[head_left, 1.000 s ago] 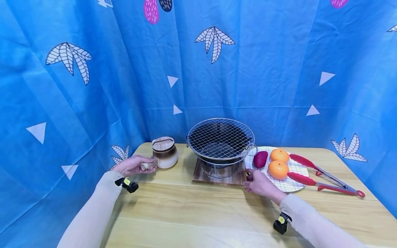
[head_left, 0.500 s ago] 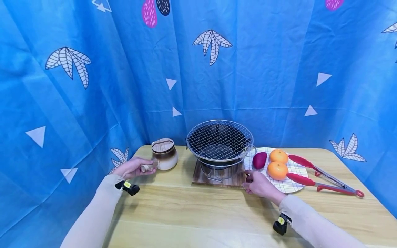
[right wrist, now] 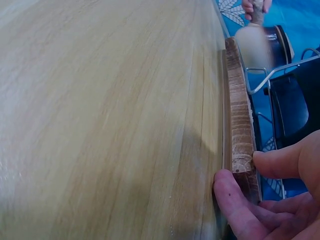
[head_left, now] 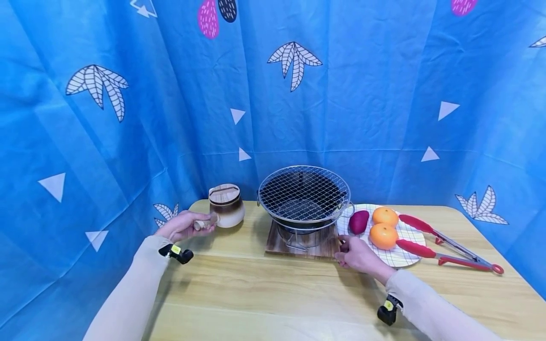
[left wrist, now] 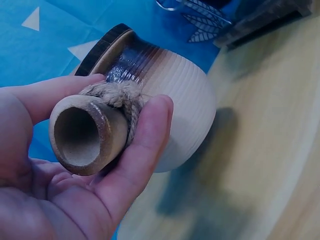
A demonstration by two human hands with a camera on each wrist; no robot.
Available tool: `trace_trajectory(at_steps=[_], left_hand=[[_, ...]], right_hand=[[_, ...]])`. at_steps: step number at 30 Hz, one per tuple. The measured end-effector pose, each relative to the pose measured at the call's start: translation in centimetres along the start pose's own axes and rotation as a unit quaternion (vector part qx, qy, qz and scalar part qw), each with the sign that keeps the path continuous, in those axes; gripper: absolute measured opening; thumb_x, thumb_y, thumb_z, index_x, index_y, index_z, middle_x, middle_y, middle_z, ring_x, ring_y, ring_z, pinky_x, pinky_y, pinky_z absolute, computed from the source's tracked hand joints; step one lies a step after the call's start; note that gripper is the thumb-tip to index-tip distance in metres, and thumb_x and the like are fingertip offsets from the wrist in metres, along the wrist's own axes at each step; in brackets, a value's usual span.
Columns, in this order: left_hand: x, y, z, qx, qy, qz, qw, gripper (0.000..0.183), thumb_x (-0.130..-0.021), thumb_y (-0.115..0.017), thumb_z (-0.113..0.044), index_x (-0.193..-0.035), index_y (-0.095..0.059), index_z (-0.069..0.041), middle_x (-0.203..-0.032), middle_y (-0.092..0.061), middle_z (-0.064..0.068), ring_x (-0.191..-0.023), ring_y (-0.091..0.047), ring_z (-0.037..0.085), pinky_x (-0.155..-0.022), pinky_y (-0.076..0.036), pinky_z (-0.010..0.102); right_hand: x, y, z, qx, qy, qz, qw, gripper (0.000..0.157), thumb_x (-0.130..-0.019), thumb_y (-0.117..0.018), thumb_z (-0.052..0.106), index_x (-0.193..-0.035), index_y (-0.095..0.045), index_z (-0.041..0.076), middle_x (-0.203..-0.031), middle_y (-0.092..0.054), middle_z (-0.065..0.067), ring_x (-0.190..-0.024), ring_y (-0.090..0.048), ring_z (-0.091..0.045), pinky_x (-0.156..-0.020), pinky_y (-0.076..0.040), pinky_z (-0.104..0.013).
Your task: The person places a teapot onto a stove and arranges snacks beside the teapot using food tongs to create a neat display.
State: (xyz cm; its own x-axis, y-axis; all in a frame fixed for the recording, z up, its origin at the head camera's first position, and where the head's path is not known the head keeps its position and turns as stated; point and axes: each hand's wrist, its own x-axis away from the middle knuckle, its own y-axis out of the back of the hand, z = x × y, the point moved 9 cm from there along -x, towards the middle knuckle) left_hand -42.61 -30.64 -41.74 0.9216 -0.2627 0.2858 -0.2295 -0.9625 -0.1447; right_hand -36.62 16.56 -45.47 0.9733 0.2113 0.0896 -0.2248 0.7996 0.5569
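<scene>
My left hand grips the stubby hollow handle of a lidded brown-and-cream pot. Rope is wound where the handle joins the pot. A wooden lid covers it, and the pot's shadow lies apart from its base in the left wrist view. On a dark wooden board stands a round tabletop grill with a wire rack. My right hand pinches the board's near right corner, thumb on top and a finger at its lower edge in the right wrist view.
Right of the grill, a white checked plate bears a purple oval fruit or vegetable and two oranges. Red-tipped tongs lie spread, tips over the plate. A blue curtain closes off the table's back and sides.
The pot has risen slightly with my left hand, and its lid tips a little. My right hand keeps its hold on the board, which has not moved. The head view shifts a little.
</scene>
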Motion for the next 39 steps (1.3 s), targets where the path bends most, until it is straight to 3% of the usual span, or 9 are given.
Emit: trace_trajectory(at_steps=[16,20,26,34,39], left_hand=[[0.7,-1.4,-4.4,0.013,-0.021,-0.013,0.9996,0.011,-0.098,-0.059,0.002,-0.101,-0.069,-0.001,-0.1,-0.074,0.013,-0.09,-0.074,0.025,-0.092,-0.06,0.036],[0.8,-1.8,-5.4,0.019,-0.029,-0.019,0.9992,0.01,-0.098,-0.057,0.002,-0.105,-0.065,0.002,-0.1,-0.074,0.013,-0.089,-0.074,0.026,-0.088,-0.062,0.035],[1.0,-2.2,-6.4,0.004,-0.033,-0.03,0.999,0.017,-0.099,-0.058,0.0,-0.115,-0.056,0.004,-0.099,-0.073,0.012,-0.084,-0.074,0.025,-0.095,-0.058,0.04],[0.9,-3.0,-7.8,0.022,-0.038,-0.04,0.9982,0.012,-0.097,-0.059,0.002,-0.109,-0.06,0.003,-0.1,-0.072,0.014,-0.086,-0.074,0.028,-0.089,-0.061,0.038],[1.2,-3.7,-8.6,0.03,-0.038,-0.028,0.9984,0.01,-0.097,-0.059,0.003,-0.107,-0.061,0.004,-0.099,-0.072,0.014,-0.087,-0.074,0.027,-0.087,-0.062,0.036]], right_hand=[[0.0,-0.1,0.0,0.002,0.011,0.002,1.0,0.059,-0.091,-0.065,-0.003,-0.144,-0.041,-0.013,-0.095,-0.066,-0.014,-0.068,-0.061,-0.02,-0.062,-0.059,-0.034],[0.0,0.0,-0.1,0.0,0.009,0.002,1.0,0.059,-0.091,-0.065,-0.003,-0.144,-0.041,-0.013,-0.095,-0.066,-0.014,-0.068,-0.061,-0.02,-0.062,-0.059,-0.033],[0.1,0.0,0.0,0.001,0.005,0.003,1.0,0.058,-0.092,-0.064,-0.003,-0.144,-0.041,-0.012,-0.093,-0.065,-0.014,-0.068,-0.061,-0.021,-0.062,-0.059,-0.033],[0.3,0.1,0.2,-0.001,0.006,0.004,1.0,0.06,-0.091,-0.064,-0.003,-0.145,-0.038,-0.014,-0.099,-0.066,-0.015,-0.069,-0.061,-0.02,-0.061,-0.058,-0.032],[0.2,0.1,0.0,-0.002,0.004,0.005,1.0,0.06,-0.092,-0.064,-0.002,-0.145,-0.039,-0.013,-0.099,-0.066,-0.015,-0.068,-0.061,-0.02,-0.06,-0.058,-0.032]])
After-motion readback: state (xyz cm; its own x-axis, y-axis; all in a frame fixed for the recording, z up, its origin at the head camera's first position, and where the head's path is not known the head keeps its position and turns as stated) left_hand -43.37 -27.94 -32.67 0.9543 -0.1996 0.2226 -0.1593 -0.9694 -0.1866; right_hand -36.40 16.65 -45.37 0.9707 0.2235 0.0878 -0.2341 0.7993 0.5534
